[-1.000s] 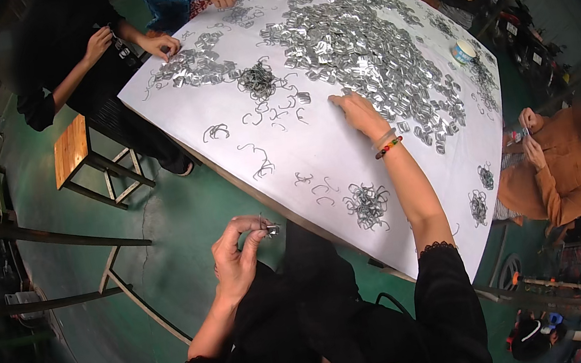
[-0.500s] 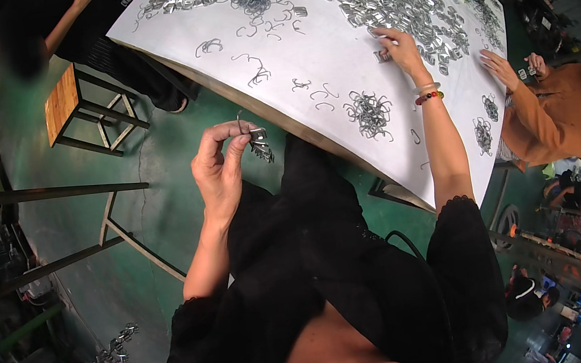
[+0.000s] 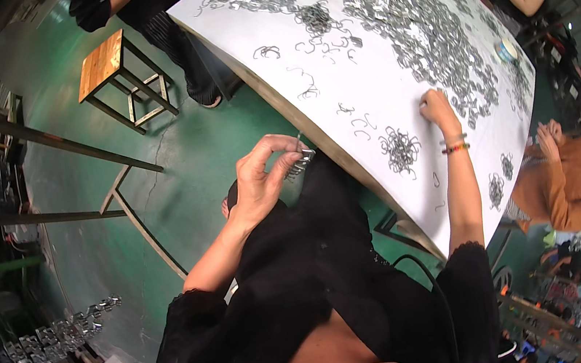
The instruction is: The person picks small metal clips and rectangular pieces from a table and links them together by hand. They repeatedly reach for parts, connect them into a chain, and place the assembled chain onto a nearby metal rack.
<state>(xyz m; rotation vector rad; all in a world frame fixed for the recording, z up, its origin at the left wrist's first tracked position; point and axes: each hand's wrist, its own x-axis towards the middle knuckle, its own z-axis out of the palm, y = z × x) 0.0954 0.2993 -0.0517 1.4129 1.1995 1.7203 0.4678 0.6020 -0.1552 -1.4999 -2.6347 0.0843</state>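
My left hand [image 3: 257, 178], in front of the table's near edge, pinches a wire hook [image 3: 299, 137] between thumb and fingers. Several small shiny metal clips [image 3: 296, 169] hang bunched on it. Over the white tabletop [image 3: 358, 84], my right hand [image 3: 440, 110] is closed, its fingers curled together. Whatever they may hold is hidden. Just beyond it spreads a large heap of metal clips [image 3: 417, 25]. A tangled pile of wire hooks [image 3: 400, 152] lies to the left of my right wrist, with a few loose hooks [image 3: 356, 121] scattered farther left.
Another hook pile [image 3: 315, 16] sits toward the far left of the table, and a small tub [image 3: 505, 50] at the far right. A co-worker in an orange-brown top [image 3: 562, 182] works at the right side. A wooden stool [image 3: 101, 65] and metal frame bars [image 3: 79, 139] stand at left.
My right hand has drawn back from the clip heap, and its fingers have curled shut. My left hand still holds the hook with clips. The whole view has shifted.
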